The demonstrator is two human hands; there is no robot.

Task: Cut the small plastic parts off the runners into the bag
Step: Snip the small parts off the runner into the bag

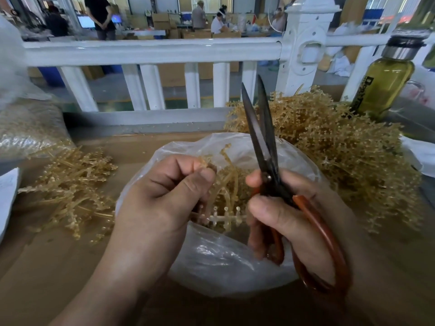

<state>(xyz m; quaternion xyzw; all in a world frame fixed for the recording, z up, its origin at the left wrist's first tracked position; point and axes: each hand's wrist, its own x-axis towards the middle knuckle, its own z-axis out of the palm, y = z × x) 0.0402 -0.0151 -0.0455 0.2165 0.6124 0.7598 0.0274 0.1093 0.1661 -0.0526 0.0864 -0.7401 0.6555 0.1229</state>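
Runner (231, 218) with uncut parts (226, 209), above the open bag (223, 267) — pinched in the curled left hand (160, 208). Right hand (289, 215) grips scissors (266, 147), blades slightly parted, tips up. Risk: cutting close to the holding hand could nick it — snipped parts may fly past the bag.

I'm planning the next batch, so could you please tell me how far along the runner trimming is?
Done: unclear; a smaller runner pile lies left of the clear bag, trimmed or not I cannot tell. In hand: the left hand holds a runner over the bag, parts still attached, while the right hand grips the scissors, blades upward. Left: the large runner pile on the right.
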